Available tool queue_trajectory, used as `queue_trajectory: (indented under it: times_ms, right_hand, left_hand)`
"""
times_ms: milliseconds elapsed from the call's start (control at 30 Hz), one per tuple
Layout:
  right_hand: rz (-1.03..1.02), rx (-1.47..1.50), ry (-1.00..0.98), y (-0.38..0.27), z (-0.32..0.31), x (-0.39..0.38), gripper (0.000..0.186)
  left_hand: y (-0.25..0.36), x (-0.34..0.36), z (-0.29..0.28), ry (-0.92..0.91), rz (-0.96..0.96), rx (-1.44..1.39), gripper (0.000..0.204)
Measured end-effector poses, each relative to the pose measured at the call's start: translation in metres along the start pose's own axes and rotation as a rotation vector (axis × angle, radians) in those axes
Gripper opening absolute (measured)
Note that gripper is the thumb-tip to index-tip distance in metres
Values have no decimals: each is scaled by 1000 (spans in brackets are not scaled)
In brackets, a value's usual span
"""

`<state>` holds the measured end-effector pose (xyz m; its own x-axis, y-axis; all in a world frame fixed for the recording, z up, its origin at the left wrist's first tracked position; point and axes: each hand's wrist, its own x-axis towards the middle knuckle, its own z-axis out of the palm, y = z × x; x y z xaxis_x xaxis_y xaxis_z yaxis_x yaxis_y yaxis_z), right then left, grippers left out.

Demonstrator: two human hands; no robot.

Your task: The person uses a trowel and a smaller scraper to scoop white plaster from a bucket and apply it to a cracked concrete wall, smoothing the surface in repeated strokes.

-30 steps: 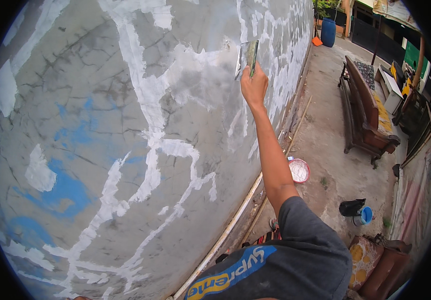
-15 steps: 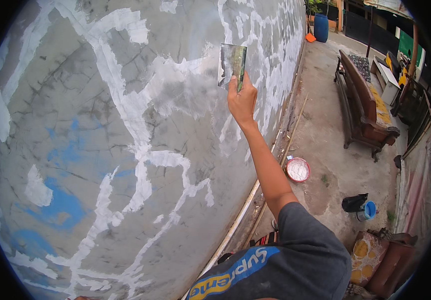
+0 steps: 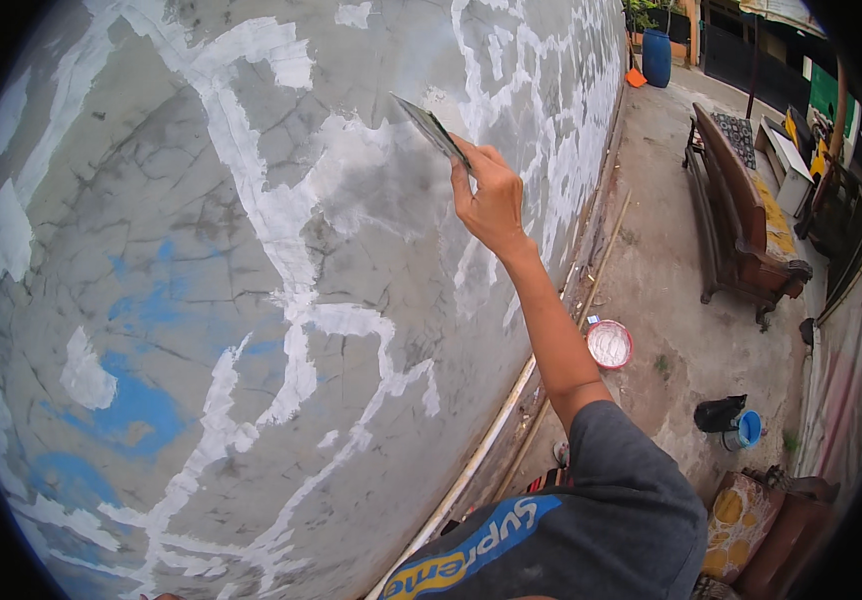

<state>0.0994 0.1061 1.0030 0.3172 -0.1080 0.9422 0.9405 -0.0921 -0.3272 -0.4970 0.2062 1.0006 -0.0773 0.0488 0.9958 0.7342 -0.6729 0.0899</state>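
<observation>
My right hand (image 3: 494, 203) reaches up along the grey wall (image 3: 371, 270), its fingers and thumb closed on a putty knife (image 3: 435, 127). The wide blade is seen nearly edge-on and slants up to the left, over a smeared patch of white putty (image 3: 351, 150). I cannot tell whether the blade touches the wall. White putty strips branch across the cracked surface, with blue paint marks (image 3: 146, 415) at the lower left. A sliver of skin at the bottom edge may be my left hand (image 3: 164, 597); its fingers are hidden.
On the concrete ground to the right sits a red-rimmed tub of white putty (image 3: 609, 344). Beyond it are a blue bucket (image 3: 746, 430) beside a black bag (image 3: 719, 413), a long wooden bench (image 3: 736, 215) and an armchair (image 3: 776, 530). A blue barrel (image 3: 656, 58) stands far off. A pipe (image 3: 481, 455) follows the wall's foot.
My right wrist has turned, so the blade shows its edge instead of its broad face and points leftward. The whole view has shifted slightly.
</observation>
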Motion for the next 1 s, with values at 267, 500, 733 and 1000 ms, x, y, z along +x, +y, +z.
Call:
queue_trajectory:
  times_ms: [267, 500, 733, 1000]
  right_hand:
    - [79, 19, 5, 58, 11, 20, 38]
    - [-54, 194, -268, 33, -12, -3, 41]
    - [165, 163, -255, 66, -32, 56, 30]
    - [-117, 179, -312, 78, -21, 48, 49]
  left_hand:
    - [2, -5, -6, 12, 60, 144, 13]
    - [21, -4, 9, 39, -43, -48, 11]
    - [48, -14, 16, 63, -97, -66, 10]
    - [58, -21, 7, 125, -23, 168, 15]
